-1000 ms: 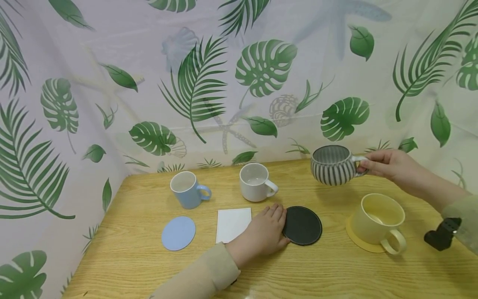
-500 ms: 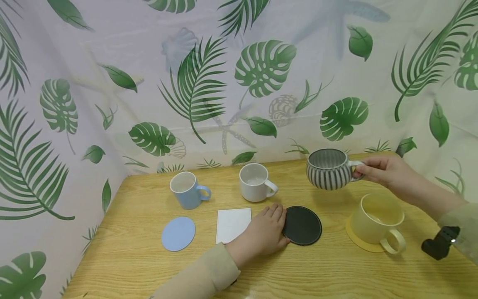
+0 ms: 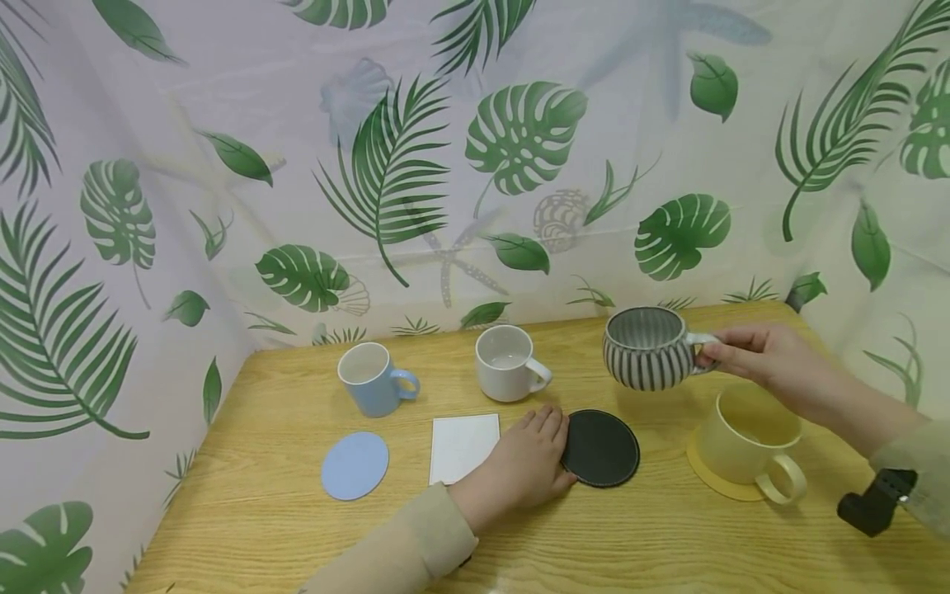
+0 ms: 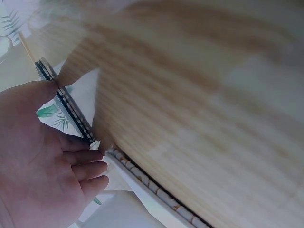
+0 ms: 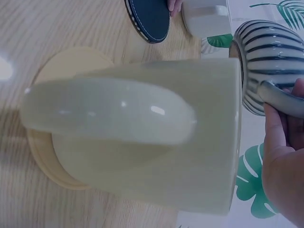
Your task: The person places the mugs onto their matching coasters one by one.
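My right hand pinches the handle of a grey-and-white striped mug, held upright above the table, behind and left of the yellow mug. In the right wrist view the striped mug is at the upper right, with fingers and thumb on its handle. My left hand rests palm down on the table, its fingers and thumb at the left edge of a round black coaster. From the left wrist view, the thumb and forefinger touch the edge of the black coaster, other fingers extended.
A yellow mug stands on a yellow coaster at right. A white mug stands behind a square white coaster. Further left, a blue mug is behind a round blue coaster. Leaf-patterned cloth backs the table.
My right hand has brought the striped mug lower, slightly left and nearer the front, toward the black coaster's side. The left hand and the other mugs have stayed put.
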Motion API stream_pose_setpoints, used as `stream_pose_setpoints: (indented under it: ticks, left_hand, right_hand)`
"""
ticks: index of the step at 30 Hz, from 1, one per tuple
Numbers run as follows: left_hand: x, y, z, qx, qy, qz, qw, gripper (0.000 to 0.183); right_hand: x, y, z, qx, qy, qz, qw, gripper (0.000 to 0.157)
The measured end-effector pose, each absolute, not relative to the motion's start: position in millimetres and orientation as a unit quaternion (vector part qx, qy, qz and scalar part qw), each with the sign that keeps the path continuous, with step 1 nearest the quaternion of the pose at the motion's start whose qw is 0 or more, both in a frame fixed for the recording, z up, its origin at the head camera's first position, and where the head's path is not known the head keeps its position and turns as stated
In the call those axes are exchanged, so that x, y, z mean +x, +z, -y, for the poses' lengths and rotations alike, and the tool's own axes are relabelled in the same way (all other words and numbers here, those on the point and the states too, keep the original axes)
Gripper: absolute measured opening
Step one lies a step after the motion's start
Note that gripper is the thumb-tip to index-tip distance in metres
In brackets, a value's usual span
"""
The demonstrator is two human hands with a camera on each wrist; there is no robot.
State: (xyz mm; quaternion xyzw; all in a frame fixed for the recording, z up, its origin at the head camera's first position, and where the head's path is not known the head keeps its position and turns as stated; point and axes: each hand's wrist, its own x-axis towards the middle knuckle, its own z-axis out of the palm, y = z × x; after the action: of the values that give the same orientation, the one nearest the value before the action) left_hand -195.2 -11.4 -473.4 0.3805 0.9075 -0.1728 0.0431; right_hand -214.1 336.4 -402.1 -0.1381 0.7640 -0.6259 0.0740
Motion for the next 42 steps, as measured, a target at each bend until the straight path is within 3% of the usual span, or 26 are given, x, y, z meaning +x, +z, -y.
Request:
stream_pose_setpoints:
  ticks: [28,42]
  left_hand:
    - [-197,-480,11,0.384,-0.173,-0.906,0.039,0.078]
    - [-198,-482,11,0.38,-0.167,-0.908,0.043,0.078]
  right_hand:
    - [-188,-406,-310,-0.087,-0.561,-0.819,0.081,0.024]
    - [-175,-414,-295,-0.077,-0.607,-0.783,0.116,0.022]
